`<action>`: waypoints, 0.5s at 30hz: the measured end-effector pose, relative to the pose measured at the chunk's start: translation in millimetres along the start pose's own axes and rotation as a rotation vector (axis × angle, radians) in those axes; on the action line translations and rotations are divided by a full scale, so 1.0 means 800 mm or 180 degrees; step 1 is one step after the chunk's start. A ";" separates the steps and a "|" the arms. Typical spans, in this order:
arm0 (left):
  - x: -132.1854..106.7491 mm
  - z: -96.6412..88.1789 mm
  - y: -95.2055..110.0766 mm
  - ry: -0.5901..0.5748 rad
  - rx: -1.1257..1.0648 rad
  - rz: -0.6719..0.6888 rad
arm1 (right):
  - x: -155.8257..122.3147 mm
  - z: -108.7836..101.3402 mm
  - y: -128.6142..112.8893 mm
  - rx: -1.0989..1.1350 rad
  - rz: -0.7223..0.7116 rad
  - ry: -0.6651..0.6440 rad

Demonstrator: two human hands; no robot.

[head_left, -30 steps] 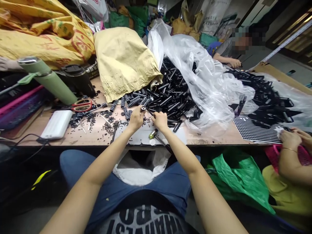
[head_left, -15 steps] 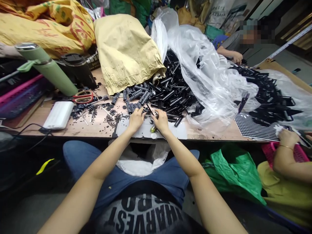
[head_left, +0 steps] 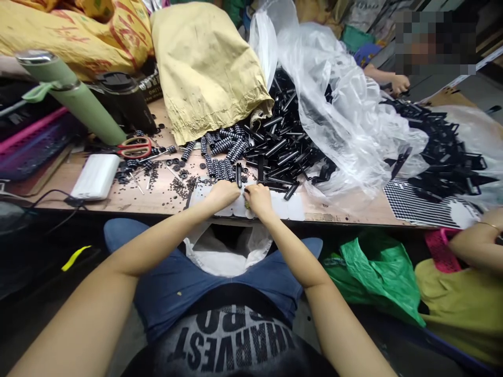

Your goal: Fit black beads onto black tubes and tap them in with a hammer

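Observation:
At the table's front edge my left hand (head_left: 226,193) is closed, palm down. A short black tube-shaped piece (head_left: 239,176) sticks up from its fingertips. Just to the right, my right hand (head_left: 259,200) is curled shut with its fingertips almost meeting the left ones; what it grips is hidden. A small yellow-green object (head_left: 247,204) peeks out beside the right fingers. Both hands are over a pale sheet (head_left: 288,207). Beyond them are a heap of black tube-shaped pieces (head_left: 277,149) and stacks of black-and-white ringed parts (head_left: 223,168).
A tan sack (head_left: 208,68) and clear plastic bag (head_left: 334,99) stand behind the heap. On the left are red-handled scissors (head_left: 135,147), a white box-like object (head_left: 95,177), a green flask (head_left: 74,104) and scattered tiny parts. Co-workers' arms (head_left: 477,238) are at right.
My left hand has turned over into a closed grip, and a black piece now stands upright at its fingertips. My right hand has curled in closer. The camera view has shifted slightly.

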State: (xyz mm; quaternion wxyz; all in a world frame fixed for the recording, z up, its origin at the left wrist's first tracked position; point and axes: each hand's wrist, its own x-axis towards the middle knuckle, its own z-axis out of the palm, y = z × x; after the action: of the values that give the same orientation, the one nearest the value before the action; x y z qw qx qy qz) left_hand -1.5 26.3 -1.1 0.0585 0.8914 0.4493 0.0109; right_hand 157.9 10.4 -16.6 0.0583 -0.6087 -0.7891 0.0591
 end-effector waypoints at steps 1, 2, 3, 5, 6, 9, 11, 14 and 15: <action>0.005 0.008 0.001 0.0198 -0.0018 0.0217 | 0.004 -0.001 -0.002 -0.0070 -0.0003 -0.0039; 0.007 0.017 0.002 0.0425 -0.0035 0.0416 | 0.007 -0.001 -0.002 -0.0103 -0.0003 -0.0042; 0.006 0.025 0.003 0.0681 -0.0060 0.0497 | 0.009 -0.002 0.000 -0.0083 0.0008 -0.0014; -0.001 0.042 0.003 0.1215 -0.0124 0.0095 | 0.008 -0.002 0.007 0.0161 0.0085 0.0120; -0.005 0.048 0.002 0.1442 -0.0158 -0.0349 | 0.006 -0.002 0.011 0.0381 0.0144 0.0212; -0.008 0.060 0.001 0.1678 -0.0259 -0.1539 | 0.001 -0.001 0.022 0.1280 0.0322 0.0502; -0.003 0.060 0.000 0.1464 -0.0328 -0.1634 | 0.000 -0.001 0.025 0.1884 0.0402 0.0668; 0.005 0.053 -0.002 0.1194 -0.0529 -0.1521 | 0.002 -0.001 0.024 0.2855 0.0546 0.0808; 0.005 0.051 -0.001 0.1232 -0.0692 -0.1489 | 0.004 0.000 0.023 0.3278 0.0653 0.0790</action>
State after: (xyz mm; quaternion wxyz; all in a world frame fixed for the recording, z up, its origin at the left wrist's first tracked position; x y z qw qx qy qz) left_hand 3.2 26.4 -41.7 0.0678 0.7339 0.6410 0.2145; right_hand 174.7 18.2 -19.5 0.4359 -0.5778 -0.5817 0.3713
